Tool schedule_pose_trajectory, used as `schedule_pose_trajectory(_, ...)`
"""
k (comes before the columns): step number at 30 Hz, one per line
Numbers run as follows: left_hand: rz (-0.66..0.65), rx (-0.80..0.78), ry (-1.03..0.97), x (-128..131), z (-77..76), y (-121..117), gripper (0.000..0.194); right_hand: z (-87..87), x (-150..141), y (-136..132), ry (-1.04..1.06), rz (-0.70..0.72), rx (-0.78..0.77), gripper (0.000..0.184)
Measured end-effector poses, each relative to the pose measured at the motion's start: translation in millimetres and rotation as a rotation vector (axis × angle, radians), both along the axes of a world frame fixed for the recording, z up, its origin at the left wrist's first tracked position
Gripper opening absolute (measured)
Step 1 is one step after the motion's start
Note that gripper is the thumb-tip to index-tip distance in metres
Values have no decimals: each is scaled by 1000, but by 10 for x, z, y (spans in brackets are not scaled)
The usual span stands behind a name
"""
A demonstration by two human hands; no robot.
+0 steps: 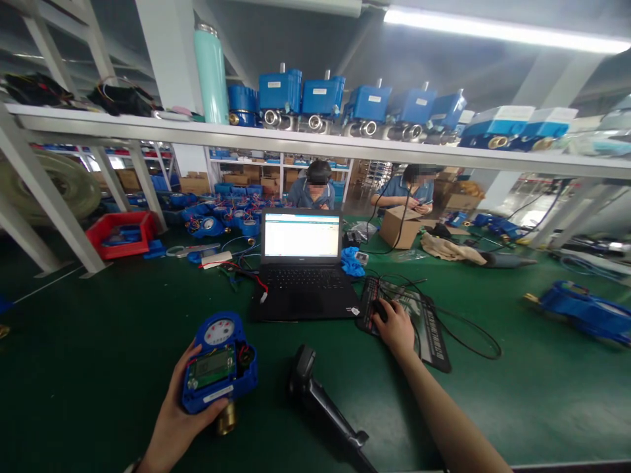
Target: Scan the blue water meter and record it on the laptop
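Note:
My left hand (180, 410) is wrapped round a blue water meter (219, 364) at the lower left. The meter has a round white dial, a small display on a green circuit board and a brass pipe end pointing toward me. My right hand (397, 328) rests closed over a black computer mouse (379, 310) on a patterned mouse pad (434, 341). Between my hands lies a black handheld barcode scanner (328, 407). Behind it stands an open laptop (302, 240) with a lit white screen; its text is too small to read.
A shelf (296, 136) crosses above the green bench, bearing several blue meters and a teal bottle (211, 75). At the left is a red bin (123, 246); at the right lies another blue meter (586, 309). Two people sit beyond, near a cardboard box (399, 228).

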State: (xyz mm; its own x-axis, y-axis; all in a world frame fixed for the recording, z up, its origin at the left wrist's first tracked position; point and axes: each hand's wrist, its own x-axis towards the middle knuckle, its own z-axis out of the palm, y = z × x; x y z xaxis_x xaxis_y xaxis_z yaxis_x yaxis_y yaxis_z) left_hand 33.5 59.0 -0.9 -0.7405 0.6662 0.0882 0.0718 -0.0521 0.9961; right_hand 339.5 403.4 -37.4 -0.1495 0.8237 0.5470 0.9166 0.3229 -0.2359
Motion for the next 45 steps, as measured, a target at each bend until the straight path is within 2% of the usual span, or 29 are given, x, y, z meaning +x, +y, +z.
schedule_pose_trajectory(20,11,-50,1,64,106,-15,97,-33,16,37,2,16,11,41)
schedule_pose_trajectory(26,28,-16,38,54,73,-11,94,-79,17,73,8,11,41,40)
schedule_pose_trajectory(45,26,-14,-16,66,77,-6,97,-27,7,35,-20,-17,18,39)
